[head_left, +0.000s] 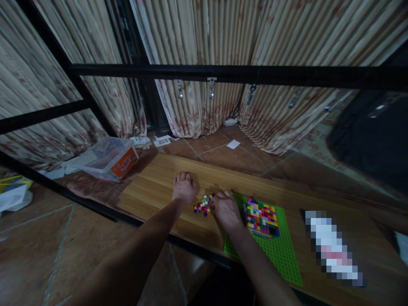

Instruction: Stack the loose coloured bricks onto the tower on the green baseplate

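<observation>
My left hand [185, 187] rests on the wooden board, left of a small pile of loose toy bricks [203, 205] in mixed colours. Its fingers look loosely bent and slightly apart, with nothing visible in them. At the pile's right edge is my right hand [227, 209], fingers curled down and drawn together; whatever they may hold is hidden. Just right of that hand, a block of multicoloured bricks [262, 217], its top a patchwork of small squares, stands on a green studded baseplate [287, 255]. My right forearm covers part of the baseplate.
The wooden board [149, 182] lies across a dark metal frame [204, 71]. A clear plastic bin [110, 157] with an orange label stands on the tiled floor beyond its left end. A blurred-out object [331, 248] lies at the right. Striped curtains [204, 38] hang behind.
</observation>
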A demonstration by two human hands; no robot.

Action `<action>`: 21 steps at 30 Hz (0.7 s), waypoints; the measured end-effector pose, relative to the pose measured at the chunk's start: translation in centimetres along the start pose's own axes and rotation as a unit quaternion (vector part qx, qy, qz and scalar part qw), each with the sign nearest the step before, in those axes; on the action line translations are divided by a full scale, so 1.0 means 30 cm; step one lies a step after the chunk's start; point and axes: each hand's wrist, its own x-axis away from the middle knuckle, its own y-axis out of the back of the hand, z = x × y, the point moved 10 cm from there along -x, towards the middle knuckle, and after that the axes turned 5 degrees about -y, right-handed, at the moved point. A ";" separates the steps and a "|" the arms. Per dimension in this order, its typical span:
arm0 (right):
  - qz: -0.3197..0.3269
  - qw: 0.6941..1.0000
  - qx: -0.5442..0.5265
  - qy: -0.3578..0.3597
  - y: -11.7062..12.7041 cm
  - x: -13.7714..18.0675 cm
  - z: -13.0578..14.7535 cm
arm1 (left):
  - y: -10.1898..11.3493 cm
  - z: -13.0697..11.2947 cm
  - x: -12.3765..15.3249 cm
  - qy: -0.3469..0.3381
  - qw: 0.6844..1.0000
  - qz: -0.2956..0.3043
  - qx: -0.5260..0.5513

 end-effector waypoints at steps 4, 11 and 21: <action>-0.014 1.000 -0.017 -0.009 0.001 0.009 0.000 | 0.001 0.000 0.002 -0.003 1.000 -0.005 0.000; -0.023 0.999 -0.028 -0.039 -0.007 0.027 -0.021 | 0.003 0.000 0.001 0.001 1.000 0.000 0.001; -0.060 0.994 -0.087 -0.037 0.051 0.087 0.006 | -0.001 0.002 0.002 -0.001 1.000 -0.002 0.001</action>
